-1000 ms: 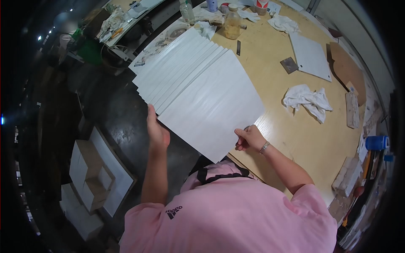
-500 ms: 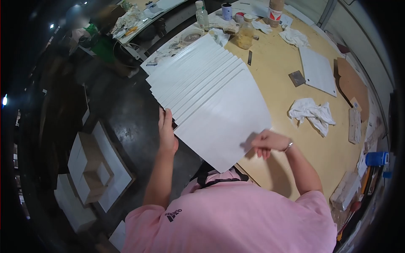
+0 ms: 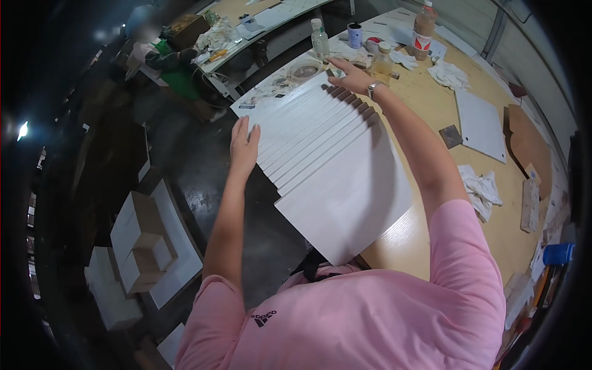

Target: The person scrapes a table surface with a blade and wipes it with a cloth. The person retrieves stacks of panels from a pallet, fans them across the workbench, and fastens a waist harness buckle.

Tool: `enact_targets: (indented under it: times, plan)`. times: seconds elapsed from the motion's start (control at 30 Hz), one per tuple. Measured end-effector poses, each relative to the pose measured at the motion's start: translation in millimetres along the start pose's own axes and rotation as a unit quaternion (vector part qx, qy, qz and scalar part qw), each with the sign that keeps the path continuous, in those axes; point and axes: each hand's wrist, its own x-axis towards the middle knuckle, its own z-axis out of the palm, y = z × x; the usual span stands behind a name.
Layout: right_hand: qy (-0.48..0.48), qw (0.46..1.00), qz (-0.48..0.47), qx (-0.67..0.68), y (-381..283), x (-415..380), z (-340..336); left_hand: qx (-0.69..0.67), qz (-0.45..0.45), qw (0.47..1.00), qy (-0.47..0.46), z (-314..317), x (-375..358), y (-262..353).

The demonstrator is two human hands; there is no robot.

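Note:
A fanned stack of white panels point(image 3: 345, 185) lies across the table's left part, each overlapping the one below, the nearest showing its full face. My left hand point(image 3: 244, 147) is at the stack's left edge, fingers up and apart, the thumb against the panel edges. At the far end of the stack, my right hand point(image 3: 353, 76) reaches over the top corner with its fingers stretched out and spread, a watch or bracelet on the wrist. Its shadow and the arm's fall across the panels.
The tan table point(image 3: 401, 246) holds bottles point(image 3: 423, 31), crumpled white cloths point(image 3: 482, 190), a white board point(image 3: 480, 123), and a small dark square point(image 3: 451, 136). White box-like pieces point(image 3: 139, 240) stand on the floor at left. Another person point(image 3: 176, 68) is at the upper left.
My right hand has moved from the near right edge of the stack to its far end. My left hand has slid farther up the left edge. The view has shifted slightly.

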Motion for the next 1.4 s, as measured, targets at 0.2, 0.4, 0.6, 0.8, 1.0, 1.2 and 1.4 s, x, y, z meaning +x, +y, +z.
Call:
enact_targets:
  times: [0.2,0.4,0.6,0.8,1.0,1.2,1.4]
  plan:
    - [-0.174,0.979,0.103,0.0,-22.9,7.1,1.2,0.016,-0.013,0.999,-0.029,-8.5,0.6,17.7]
    - [-0.182,0.971,0.143,0.066,-33.0,-4.0,-3.9,-0.029,0.002,0.999,0.012,5.0,-12.9,12.0]
    - [-0.216,0.957,0.176,0.08,-42.4,-7.4,-13.6,-0.041,0.002,0.999,-0.009,7.2,-19.5,8.7]
    - [-0.102,0.919,0.242,0.295,6.5,-45.8,-43.4,-0.432,-0.194,0.88,0.021,11.1,-61.2,12.5]
    - [-0.153,0.831,0.291,0.448,31.1,-148.4,-49.0,-0.553,-0.208,0.806,-0.029,21.8,-149.0,48.1]
    - [-0.122,0.817,0.324,0.461,-0.6,-169.5,-29.0,-0.637,-0.333,0.695,-0.024,29.1,-143.6,90.7]
    - [-0.101,0.847,0.318,0.414,3.5,-173.1,-20.2,-0.656,-0.337,0.676,0.0,35.1,-142.2,99.5]
